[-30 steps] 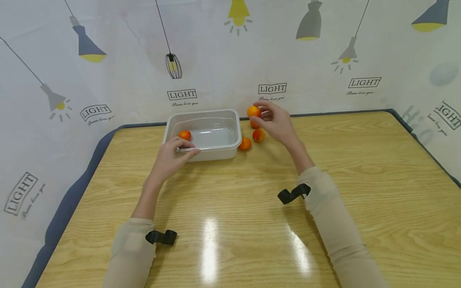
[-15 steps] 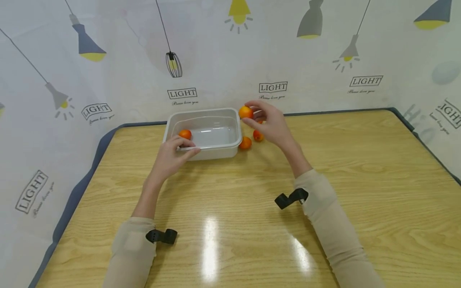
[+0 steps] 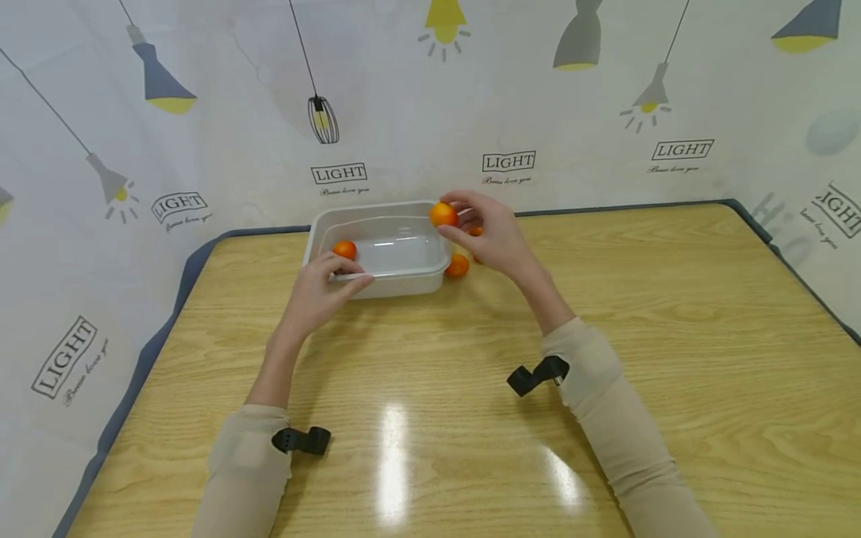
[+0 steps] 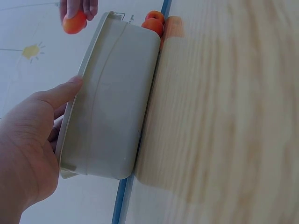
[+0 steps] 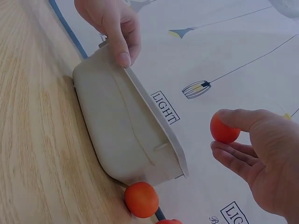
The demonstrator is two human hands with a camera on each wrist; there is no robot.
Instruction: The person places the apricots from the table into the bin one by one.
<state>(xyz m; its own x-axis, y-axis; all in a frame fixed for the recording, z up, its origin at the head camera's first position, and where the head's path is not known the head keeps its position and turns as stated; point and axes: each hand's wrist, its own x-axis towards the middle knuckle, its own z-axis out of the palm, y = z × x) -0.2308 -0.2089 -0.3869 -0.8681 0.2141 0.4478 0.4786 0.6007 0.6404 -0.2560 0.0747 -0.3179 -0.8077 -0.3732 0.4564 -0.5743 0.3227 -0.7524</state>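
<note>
left hand (image 3: pixel 321 288): thumb hooked over the near rim of the grey rectangular plastic tub (image 3: pixel 397 280), gripping it
right hand (image 3: pixel 489 235): pinching a small round orange fruit (image 3: pixel 442 214) at the tub's right far corner; tub lies to its left
inside tub: one orange fruit (image 3: pixel 344 249) beyond left fingers
beside tub: loose fruits (image 3: pixel 458 265) below right palm, on the wooden table (image 3: pixel 673 314)

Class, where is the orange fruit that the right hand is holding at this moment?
In the head view, the orange fruit is pinched in the right hand, over the right rim of the white tub.
</note>
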